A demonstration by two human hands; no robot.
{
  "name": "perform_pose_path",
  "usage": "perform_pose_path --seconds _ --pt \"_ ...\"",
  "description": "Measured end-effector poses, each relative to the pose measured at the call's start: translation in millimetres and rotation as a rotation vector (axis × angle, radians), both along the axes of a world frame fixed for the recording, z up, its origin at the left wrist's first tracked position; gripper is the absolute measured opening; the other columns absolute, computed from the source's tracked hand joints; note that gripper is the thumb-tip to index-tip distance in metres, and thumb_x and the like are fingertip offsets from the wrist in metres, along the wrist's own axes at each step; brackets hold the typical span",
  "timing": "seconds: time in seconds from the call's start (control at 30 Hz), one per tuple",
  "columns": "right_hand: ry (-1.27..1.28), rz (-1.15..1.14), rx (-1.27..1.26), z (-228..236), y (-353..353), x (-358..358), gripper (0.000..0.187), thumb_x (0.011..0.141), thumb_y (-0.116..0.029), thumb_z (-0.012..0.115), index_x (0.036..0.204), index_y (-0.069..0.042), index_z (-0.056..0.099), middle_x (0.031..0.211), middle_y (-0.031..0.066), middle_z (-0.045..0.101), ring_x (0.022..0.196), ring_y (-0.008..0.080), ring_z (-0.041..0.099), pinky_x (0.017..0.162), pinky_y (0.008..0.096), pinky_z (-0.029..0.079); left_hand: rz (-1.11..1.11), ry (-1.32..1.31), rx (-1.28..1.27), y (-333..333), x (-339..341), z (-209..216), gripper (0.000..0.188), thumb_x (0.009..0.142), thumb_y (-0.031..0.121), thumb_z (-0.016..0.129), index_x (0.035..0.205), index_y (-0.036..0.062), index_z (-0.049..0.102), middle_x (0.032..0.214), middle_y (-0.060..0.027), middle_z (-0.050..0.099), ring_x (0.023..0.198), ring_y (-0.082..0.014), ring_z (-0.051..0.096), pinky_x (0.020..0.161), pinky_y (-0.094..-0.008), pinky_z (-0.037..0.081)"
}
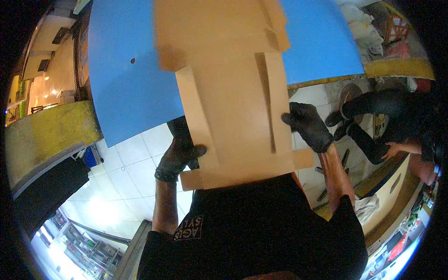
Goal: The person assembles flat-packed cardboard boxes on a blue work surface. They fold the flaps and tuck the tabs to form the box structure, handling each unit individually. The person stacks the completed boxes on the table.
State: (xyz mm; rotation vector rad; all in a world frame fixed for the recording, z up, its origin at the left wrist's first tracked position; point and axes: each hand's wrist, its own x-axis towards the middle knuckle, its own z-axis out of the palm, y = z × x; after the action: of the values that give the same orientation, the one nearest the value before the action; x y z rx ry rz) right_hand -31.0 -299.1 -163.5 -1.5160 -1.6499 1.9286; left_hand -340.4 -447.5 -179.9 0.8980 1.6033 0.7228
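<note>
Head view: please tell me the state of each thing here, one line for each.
Cardboard sheet: flat, unfolded, flaps out, held at both side edges over the blue table.
Left hand: gloved, gripping the sheet's left edge.
Right hand: gloved, gripping the right edge.
Blue table: partly covered by the sheet.

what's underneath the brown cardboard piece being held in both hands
Under the cardboard lies a blue tabletop, showing on either side. The left hand and right hand grip its edges. The middle of the table is covered.

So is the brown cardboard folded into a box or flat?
Mostly flat: the cardboard blank lies spread over the blue table, flaps out, gloved left hand and right hand gripping its edges.
</note>
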Motion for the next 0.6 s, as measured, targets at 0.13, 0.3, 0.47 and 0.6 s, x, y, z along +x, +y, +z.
perform_pose_path --seconds 0.13,0.3,0.47,0.6 --pt "0.048 0.096 -0.199 7.8 -4.3 9.7 0.026 0.081 -0.014 0.065 0.101 0.003 0.063 0.077 0.0049 0.063 0.067 0.0118 0.059 0.063 0.0287 0.053 0.02 0.069 -0.182 11.7 6.0 13.5 0.031 0.076 0.023 0.067 0.088 -0.0057 0.065 0.069 -0.0168 0.065 0.06 -0.0205 0.06 0.06 -0.0345 0.049" --pt "-0.189 0.261 -0.077 3.0 -7.1 15.3 0.025 0.078 -0.013 0.067 0.097 0.002 0.063 0.076 0.01 0.064 0.061 0.0122 0.061 0.06 0.0285 0.051 0.097 -0.024 -0.04 6.0 11.0 14.3 0.029 0.077 0.022 0.066 0.086 -0.0057 0.065 0.067 -0.0163 0.064 0.059 -0.0202 0.06 0.058 -0.0333 0.048" --pt "-0.082 0.273 -0.023 18.1 -15.0 12.8 0.03 0.069 -0.003 0.071 0.097 0.003 0.063 0.078 0.0089 0.066 0.069 0.01 0.06 0.064 0.0275 0.05 0.043 0.016 -0.106 10.2 8.3 9.9 0.028 0.078 0.02 0.065 0.089 -0.0059 0.064 0.072 -0.0145 0.065 0.064 -0.0194 0.062 0.061 -0.0339 0.049" --pt "-0.252 0.466 0.157 12.1 -19.7 18.8 0.038 0.068 -0.014 0.071 0.101 0.001 0.062 0.084 0.0128 0.067 0.072 0.0212 0.064 0.069 0.0334 0.051 0.125 -0.041 -0.191 2.7 6.0 6.0 0.034 0.08 0.021 0.064 0.102 -0.0042 0.061 0.09 -0.0129 0.066 0.078 -0.0188 0.063 0.07 -0.0321 0.051"
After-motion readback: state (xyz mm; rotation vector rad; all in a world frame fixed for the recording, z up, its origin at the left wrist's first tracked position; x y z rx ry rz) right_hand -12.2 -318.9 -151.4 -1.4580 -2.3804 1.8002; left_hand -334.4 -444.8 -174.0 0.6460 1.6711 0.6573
